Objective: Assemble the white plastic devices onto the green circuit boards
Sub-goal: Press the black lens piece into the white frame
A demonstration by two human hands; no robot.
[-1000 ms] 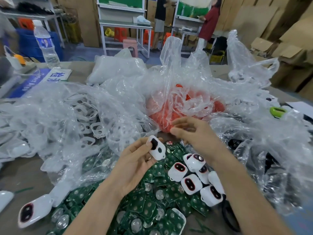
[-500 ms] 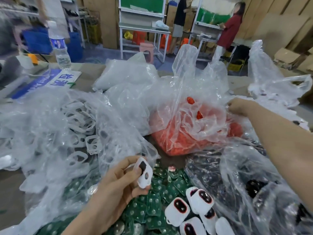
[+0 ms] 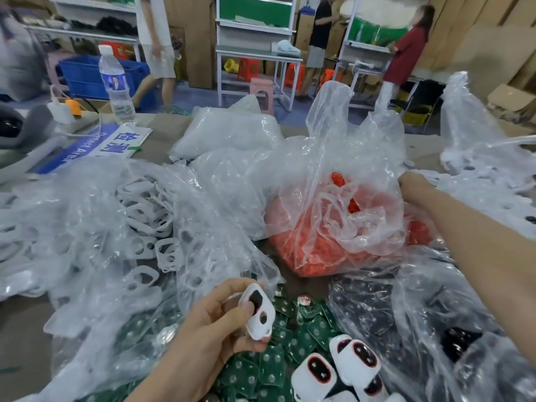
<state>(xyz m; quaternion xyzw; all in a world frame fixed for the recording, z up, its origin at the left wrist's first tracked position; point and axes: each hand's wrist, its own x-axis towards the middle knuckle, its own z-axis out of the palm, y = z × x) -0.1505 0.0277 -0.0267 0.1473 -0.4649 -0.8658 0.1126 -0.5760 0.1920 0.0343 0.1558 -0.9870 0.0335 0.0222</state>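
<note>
The right hand (image 3: 413,185) has swung out to the clear plastic bag (image 3: 470,146), probably fetching a part; its fingers I cannot make out. The left hand (image 3: 214,329) pinches the white plastic device shell (image 3: 256,310) above the green circuit boards (image 3: 269,369).

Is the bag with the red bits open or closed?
Open. The bag has its top spread wide, untied, with red bits showing at the mouth.

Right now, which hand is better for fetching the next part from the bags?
The right, probably. The left hand grips a white device above the green circuit boards, so it is busy. The right hand is at the edge of the orange-parts bag; its fingers are hidden.
</note>
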